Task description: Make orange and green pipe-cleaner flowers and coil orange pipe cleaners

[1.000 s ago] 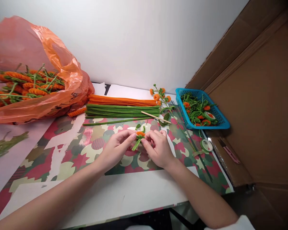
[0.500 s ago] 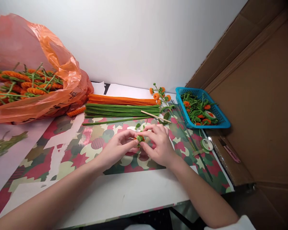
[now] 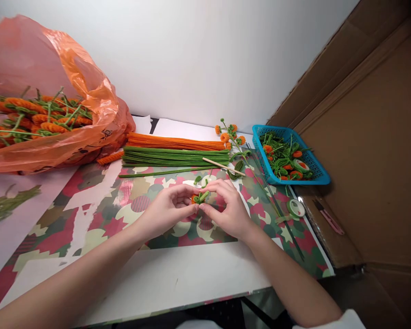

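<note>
Orange-and-green flower pinched from both sides for steadiness: left hand, right hand, each grip closed on it; basket at two o'clock.

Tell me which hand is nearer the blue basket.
Right. The right hand, pinching the flower, sits left of the basket; the left hand, also pinching it, is farther left.
</note>
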{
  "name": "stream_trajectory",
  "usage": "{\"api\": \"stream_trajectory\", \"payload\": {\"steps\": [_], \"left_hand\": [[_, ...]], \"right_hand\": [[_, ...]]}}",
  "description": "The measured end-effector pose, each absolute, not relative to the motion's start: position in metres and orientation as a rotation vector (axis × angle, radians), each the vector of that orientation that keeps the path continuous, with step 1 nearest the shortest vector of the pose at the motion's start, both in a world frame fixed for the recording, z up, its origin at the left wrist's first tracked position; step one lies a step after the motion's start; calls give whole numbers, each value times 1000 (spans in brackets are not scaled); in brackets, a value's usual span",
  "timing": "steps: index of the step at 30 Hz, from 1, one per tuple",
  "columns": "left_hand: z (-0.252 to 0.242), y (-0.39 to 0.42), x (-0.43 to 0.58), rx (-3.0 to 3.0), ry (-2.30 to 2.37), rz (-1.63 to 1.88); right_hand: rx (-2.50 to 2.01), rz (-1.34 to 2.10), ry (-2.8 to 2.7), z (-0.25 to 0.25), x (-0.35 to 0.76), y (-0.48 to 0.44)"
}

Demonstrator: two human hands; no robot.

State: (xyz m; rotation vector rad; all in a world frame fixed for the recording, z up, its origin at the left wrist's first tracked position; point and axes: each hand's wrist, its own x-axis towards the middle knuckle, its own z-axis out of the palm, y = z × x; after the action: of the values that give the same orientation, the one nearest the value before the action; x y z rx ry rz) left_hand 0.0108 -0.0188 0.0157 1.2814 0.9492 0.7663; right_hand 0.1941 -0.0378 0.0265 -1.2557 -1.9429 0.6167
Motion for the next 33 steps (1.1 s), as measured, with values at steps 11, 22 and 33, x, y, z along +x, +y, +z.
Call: {"api": "stream_trajectory", "payload": {"steps": [11,22,33], "left_hand": [[18,-21,12,1366,958,737],[18,-19,11,1369,945,626],[14,-18,9,1414,915,555]], "right_hand": [[-1280,522,-2026,26,196,-36],[-1227,587,-1985,24,199,-35],[-1287,778,-1871,28,197,-37]]}}
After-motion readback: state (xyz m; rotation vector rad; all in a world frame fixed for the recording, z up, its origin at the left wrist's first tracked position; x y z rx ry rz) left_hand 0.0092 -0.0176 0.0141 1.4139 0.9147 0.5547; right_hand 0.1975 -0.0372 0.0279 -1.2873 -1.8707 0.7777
